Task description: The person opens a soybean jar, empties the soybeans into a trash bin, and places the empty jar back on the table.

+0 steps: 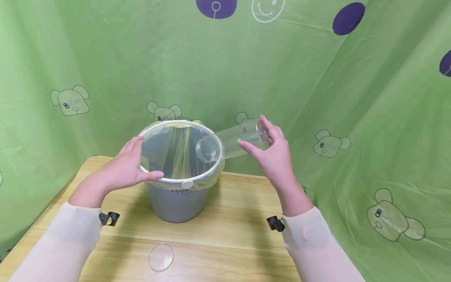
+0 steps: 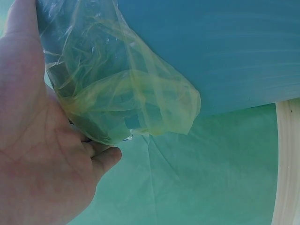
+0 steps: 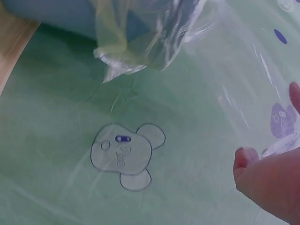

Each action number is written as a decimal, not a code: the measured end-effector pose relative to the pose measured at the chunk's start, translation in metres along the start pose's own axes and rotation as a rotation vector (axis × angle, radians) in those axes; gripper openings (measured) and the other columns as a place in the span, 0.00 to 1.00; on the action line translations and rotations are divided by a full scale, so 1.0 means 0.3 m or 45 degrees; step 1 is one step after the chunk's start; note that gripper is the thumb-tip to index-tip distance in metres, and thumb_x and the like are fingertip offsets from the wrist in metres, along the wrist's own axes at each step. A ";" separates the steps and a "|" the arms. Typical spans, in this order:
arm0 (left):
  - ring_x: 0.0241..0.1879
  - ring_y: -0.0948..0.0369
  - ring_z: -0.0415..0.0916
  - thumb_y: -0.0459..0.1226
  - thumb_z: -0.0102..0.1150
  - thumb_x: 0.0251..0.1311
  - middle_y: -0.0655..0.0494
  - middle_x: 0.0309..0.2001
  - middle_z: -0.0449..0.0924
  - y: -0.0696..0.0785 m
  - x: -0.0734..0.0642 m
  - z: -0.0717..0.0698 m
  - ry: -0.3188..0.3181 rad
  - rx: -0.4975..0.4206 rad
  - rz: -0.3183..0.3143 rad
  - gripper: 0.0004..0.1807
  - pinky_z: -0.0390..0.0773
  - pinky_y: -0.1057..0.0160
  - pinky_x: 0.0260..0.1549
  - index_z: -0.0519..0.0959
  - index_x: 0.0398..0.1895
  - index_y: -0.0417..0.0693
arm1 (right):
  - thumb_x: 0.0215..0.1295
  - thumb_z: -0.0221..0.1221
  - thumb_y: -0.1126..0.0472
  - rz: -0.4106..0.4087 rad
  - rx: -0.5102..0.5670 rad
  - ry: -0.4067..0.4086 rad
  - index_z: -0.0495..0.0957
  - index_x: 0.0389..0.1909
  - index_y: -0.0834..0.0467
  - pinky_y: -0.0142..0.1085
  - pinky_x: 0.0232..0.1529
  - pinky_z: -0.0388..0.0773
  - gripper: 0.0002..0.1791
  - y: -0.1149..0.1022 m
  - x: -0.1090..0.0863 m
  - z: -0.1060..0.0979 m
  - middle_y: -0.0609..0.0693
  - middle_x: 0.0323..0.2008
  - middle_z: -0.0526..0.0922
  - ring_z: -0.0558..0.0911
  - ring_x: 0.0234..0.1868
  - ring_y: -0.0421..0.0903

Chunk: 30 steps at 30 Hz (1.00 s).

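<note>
A grey-blue trash bin (image 1: pixel 177 205) with a white rim stands upright on the table, lined with a translucent yellow bag (image 1: pixel 181 154). My left hand (image 1: pixel 121 168) rests against its left side, thumb stretched along the front of the rim. In the left wrist view, the bag's bunched overhang (image 2: pixel 136 93) hides part of the fingers. With thumb and fingers, my right hand (image 1: pixel 276 152) grips a clear plastic jar (image 1: pixel 234 139) near its base. The jar slants left and down, its threaded mouth over the bin's right rim. I see no contents in it.
A clear round lid (image 1: pixel 161 257) lies on the wooden table (image 1: pixel 225 243), in front of the bin. Green cloth (image 1: pixel 282 78) with printed bear heads hangs close behind the table and along both sides.
</note>
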<state>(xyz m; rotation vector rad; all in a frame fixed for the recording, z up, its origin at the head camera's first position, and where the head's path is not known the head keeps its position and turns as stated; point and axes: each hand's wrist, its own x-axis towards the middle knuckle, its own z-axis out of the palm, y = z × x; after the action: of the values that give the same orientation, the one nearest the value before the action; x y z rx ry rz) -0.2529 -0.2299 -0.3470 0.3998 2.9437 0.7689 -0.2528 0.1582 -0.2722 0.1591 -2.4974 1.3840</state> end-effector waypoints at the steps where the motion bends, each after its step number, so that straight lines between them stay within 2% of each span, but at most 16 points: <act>1: 0.87 0.30 0.28 0.77 0.65 0.56 0.29 0.88 0.24 0.000 0.000 -0.001 -0.001 0.002 0.000 0.82 0.41 0.26 0.84 0.30 0.86 0.29 | 0.60 0.79 0.44 -0.006 -0.013 0.002 0.60 0.86 0.41 0.53 0.87 0.62 0.56 0.000 0.000 0.000 0.47 0.82 0.68 0.67 0.84 0.57; 7: 0.87 0.30 0.27 0.77 0.64 0.56 0.29 0.87 0.24 -0.001 0.001 -0.001 -0.006 0.009 0.002 0.82 0.42 0.26 0.84 0.30 0.86 0.28 | 0.61 0.79 0.45 -0.013 0.021 -0.006 0.60 0.86 0.40 0.49 0.88 0.61 0.55 -0.005 -0.004 -0.001 0.47 0.82 0.68 0.67 0.84 0.54; 13: 0.88 0.31 0.27 0.77 0.65 0.56 0.29 0.88 0.25 -0.001 0.001 0.001 -0.007 0.008 0.001 0.82 0.41 0.27 0.84 0.31 0.86 0.28 | 0.60 0.79 0.44 -0.014 0.000 -0.010 0.60 0.86 0.39 0.51 0.88 0.61 0.56 0.010 -0.003 -0.004 0.47 0.82 0.67 0.66 0.84 0.54; 16: 0.88 0.31 0.28 0.77 0.65 0.56 0.29 0.88 0.25 0.000 0.000 0.001 -0.002 0.008 0.007 0.82 0.41 0.27 0.84 0.31 0.86 0.28 | 0.61 0.79 0.45 0.023 0.069 -0.026 0.59 0.86 0.40 0.48 0.89 0.58 0.55 0.029 0.007 -0.006 0.47 0.85 0.65 0.64 0.86 0.51; 20: 0.87 0.30 0.28 0.77 0.65 0.57 0.29 0.88 0.25 -0.001 0.002 0.000 -0.002 0.014 0.006 0.82 0.42 0.26 0.84 0.31 0.86 0.28 | 0.65 0.77 0.51 0.125 0.217 -0.069 0.57 0.87 0.44 0.43 0.89 0.59 0.54 0.066 0.020 -0.009 0.48 0.85 0.64 0.64 0.86 0.48; 23: 0.87 0.30 0.28 0.77 0.65 0.57 0.29 0.88 0.24 -0.001 0.004 0.001 -0.003 0.019 0.004 0.82 0.42 0.26 0.84 0.31 0.86 0.28 | 0.67 0.75 0.54 0.189 0.294 -0.088 0.55 0.88 0.45 0.43 0.87 0.62 0.54 0.098 0.023 -0.011 0.52 0.83 0.66 0.67 0.84 0.50; 26: 0.87 0.30 0.28 0.77 0.65 0.57 0.30 0.88 0.24 -0.002 0.002 0.004 0.001 0.012 0.008 0.82 0.42 0.26 0.84 0.30 0.86 0.28 | 0.68 0.74 0.56 0.214 0.310 -0.125 0.53 0.88 0.45 0.48 0.88 0.62 0.54 0.136 0.020 -0.012 0.57 0.83 0.63 0.66 0.83 0.56; 30: 0.88 0.33 0.27 0.77 0.63 0.58 0.36 0.89 0.22 -0.008 -0.005 0.014 0.015 -0.018 0.001 0.80 0.43 0.26 0.84 0.29 0.87 0.33 | 0.69 0.72 0.58 0.238 0.326 -0.211 0.52 0.88 0.43 0.52 0.84 0.68 0.53 0.203 0.002 0.003 0.62 0.81 0.64 0.70 0.78 0.62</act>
<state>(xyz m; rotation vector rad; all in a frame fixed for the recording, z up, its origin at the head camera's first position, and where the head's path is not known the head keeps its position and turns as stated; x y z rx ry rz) -0.2515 -0.2305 -0.3519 0.3963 2.9475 0.7939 -0.2676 0.1900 -0.3218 0.0972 -2.5091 1.8353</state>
